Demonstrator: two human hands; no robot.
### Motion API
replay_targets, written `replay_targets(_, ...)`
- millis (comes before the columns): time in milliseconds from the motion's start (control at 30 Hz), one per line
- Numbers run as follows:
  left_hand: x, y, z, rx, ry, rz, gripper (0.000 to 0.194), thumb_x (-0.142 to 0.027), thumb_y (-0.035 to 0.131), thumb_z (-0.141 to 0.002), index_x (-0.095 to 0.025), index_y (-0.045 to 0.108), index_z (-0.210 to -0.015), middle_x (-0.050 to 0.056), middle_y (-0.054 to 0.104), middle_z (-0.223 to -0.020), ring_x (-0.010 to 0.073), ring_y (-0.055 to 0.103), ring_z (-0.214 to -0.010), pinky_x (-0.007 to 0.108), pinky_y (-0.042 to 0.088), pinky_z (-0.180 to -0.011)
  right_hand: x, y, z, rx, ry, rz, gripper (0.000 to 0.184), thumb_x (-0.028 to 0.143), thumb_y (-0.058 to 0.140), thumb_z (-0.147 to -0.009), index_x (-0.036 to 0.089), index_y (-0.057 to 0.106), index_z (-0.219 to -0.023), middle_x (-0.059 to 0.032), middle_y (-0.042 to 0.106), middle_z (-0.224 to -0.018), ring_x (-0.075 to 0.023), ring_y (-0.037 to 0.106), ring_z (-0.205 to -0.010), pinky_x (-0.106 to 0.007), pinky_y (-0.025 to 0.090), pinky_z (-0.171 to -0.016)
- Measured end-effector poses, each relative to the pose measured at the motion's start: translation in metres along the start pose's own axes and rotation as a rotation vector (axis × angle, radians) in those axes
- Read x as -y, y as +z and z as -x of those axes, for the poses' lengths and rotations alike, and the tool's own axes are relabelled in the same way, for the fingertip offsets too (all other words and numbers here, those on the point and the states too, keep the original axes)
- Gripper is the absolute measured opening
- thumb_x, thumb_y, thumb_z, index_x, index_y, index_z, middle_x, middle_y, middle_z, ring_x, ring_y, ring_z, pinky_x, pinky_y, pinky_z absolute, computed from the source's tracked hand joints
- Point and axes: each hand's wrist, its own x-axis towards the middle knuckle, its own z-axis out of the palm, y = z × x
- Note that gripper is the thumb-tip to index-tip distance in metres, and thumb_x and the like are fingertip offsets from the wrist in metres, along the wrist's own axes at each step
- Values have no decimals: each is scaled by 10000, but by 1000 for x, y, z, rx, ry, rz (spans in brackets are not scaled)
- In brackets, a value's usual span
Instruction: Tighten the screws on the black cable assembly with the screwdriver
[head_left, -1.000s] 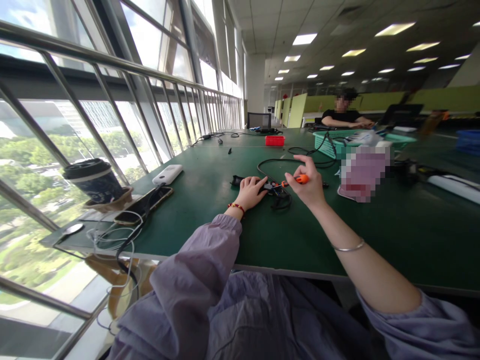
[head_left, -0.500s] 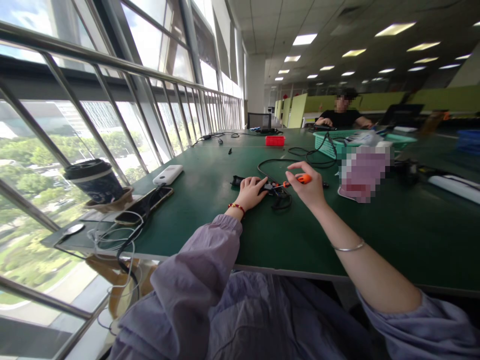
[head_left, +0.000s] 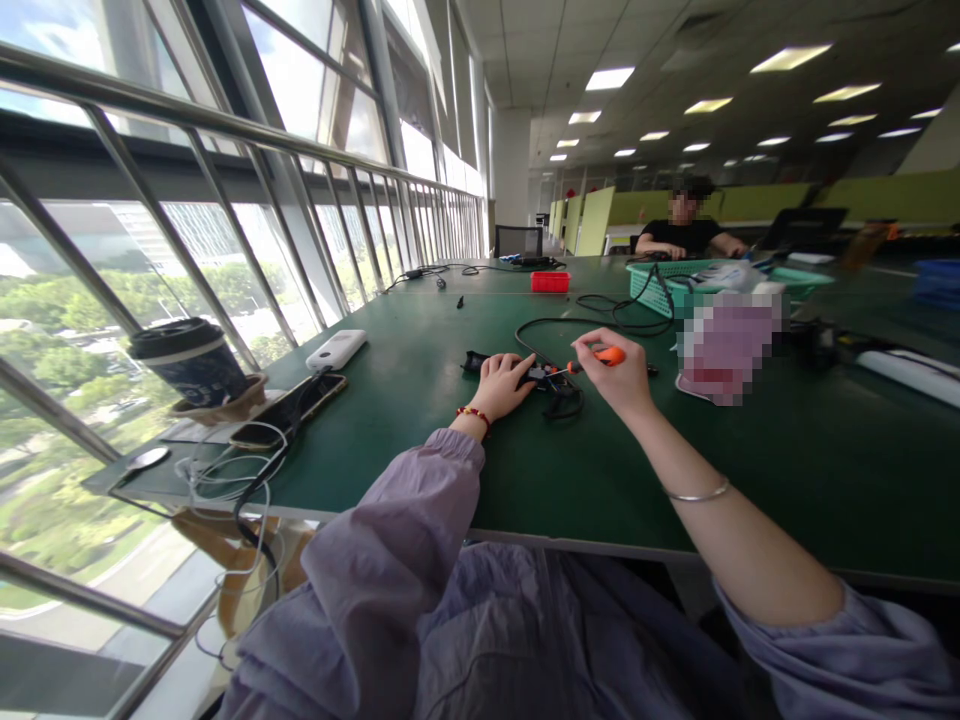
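On the green table point(head_left: 420, 400), a black corded device point(head_left: 471, 362) lies partly hidden under my left hand point(head_left: 504, 385). The fingers of that hand reach over the device and hold it down, with the thumb along its near side. My right hand point(head_left: 619, 378) has closed on the orange handle of a screwdriver point(head_left: 609, 356). Its thin shaft points left and meets the device's right part, where small orange pieces show. Too small to make out is what the tip touches. A loop of black cable point(head_left: 566, 405) lies just in front.
A red box point(head_left: 550, 282) and a green basket point(head_left: 652, 290) stand farther back, near a blurred pink item point(head_left: 727, 350). To the left are a white device point(head_left: 337, 349), a phone point(head_left: 262, 432) and a lidded cup point(head_left: 187, 365). Another person point(head_left: 686, 235) sits across the table.
My right thumb and index finger have come together from a wide arch around the screwdriver handle. My left hand and the device stay put. The other person's hand has shifted slightly.
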Motion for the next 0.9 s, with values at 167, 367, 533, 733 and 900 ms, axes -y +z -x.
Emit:
replay_targets(167,0,0,0,2,1,10,513,-399,462,-911,-290,413,-1410,69,492,-1303,270,347,-1241,443,240,-1082,-2,1,-1,-65,-64,-54,402,280,620,-679,221,554,-1071,-4,599,-820,-161,575,-688,-305,483,-701)
replay_targets(367,0,-1,1,10,-2,-3,519,-404,470,-910,-281,415,-1411,58,481,-1326,265,346,-1243,422,223,-1091,-1,0,-2,-34,47,-20,187,384,553,-777,209,604,-734,-12,617,-692,-159,572,-623,-295,445,-656)
replay_targets(533,1,-1,1,8,8,-4,524,-402,469,-913,-267,410,-1416,68,488,-1314,267,349,-1237,425,237,-1084,-1,2,-2,-76,-33,-51,329,304,614,-701,203,598,-1013,-18,628,-822,-160,578,-682,-282,457,-638)
replay_targets(733,1,-1,1,7,6,9,520,-398,470,-911,-278,411,-1414,70,486,-1314,269,345,-1244,436,237,-1087,-1,-1,-2,-93,37,17,158,368,577,-761,220,615,-799,3,590,-642,-165,567,-616,-300,459,-653)
replay_targets(900,0,-1,0,4,-1,13,518,-397,472,-908,-292,412,-1411,72,491,-1303,272,347,-1241,447,234,-1086,-4,-2,-3,-95,-43,-34,322,306,594,-722,212,606,-1029,-14,625,-797,-163,580,-677,-302,480,-674)
